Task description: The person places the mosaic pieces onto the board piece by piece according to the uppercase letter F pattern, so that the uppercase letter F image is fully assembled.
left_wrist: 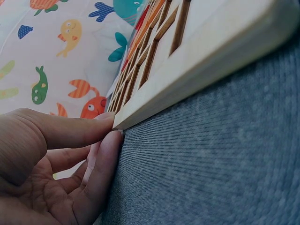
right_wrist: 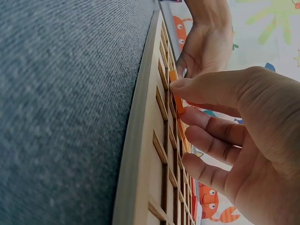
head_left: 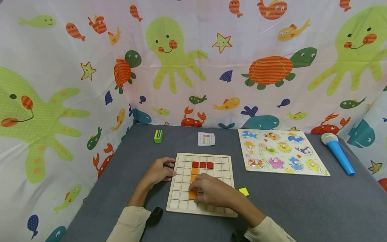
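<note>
A wooden grid board lies on the dark grey tabletop. Three red tiles form a row in its upper part, and a column of orange tiles runs down below them. My left hand pinches the board's left edge; in the left wrist view the thumb is on the rim with a finger under it. With thumb and fingers, my right hand pinches an orange tile at the lower end of the column. Part of the column is hidden under that hand.
A yellow tile lies right of the board. Behind the board are a small pattern card and a striped green block. A sea-animal puzzle board and a blue toy microphone are at the right. A printed curtain hangs behind.
</note>
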The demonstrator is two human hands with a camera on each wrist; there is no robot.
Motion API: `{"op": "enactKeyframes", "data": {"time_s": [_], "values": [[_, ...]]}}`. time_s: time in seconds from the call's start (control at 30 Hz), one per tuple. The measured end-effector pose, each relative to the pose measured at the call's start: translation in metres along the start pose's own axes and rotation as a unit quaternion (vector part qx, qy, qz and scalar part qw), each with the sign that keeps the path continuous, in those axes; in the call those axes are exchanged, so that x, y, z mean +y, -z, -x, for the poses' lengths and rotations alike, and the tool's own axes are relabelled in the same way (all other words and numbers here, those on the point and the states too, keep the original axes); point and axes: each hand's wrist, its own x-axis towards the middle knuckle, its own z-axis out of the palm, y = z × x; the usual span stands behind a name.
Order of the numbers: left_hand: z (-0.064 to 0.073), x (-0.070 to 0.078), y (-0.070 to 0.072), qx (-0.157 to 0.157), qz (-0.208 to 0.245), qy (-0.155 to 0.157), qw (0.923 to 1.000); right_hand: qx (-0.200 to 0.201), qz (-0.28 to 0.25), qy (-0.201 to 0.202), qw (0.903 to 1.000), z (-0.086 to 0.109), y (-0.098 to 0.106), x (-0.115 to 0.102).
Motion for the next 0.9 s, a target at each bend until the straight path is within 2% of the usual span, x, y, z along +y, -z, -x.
{"op": "enactKeyframes", "data": {"time_s": [0.23,0.5,0.8,0.9], "values": [[0.000,0.000,0.000,0.001,0.001,0.000,1.0000,-0.003,0.014,-0.007,0.9999,0.000,0.000,0.001],[0.000,0.000,0.000,0.000,0.001,-0.002,1.0000,-0.004,0.002,-0.007,1.0000,0.002,0.002,0.000],[0.000,-0.002,0.001,-0.003,0.005,-0.002,1.0000,0.004,-0.074,-0.030,0.9968,0.013,0.012,0.008],[0.000,-0.002,0.001,-0.003,0.006,-0.001,1.0000,0.009,-0.086,-0.039,0.9955,0.020,0.016,0.013]]}}
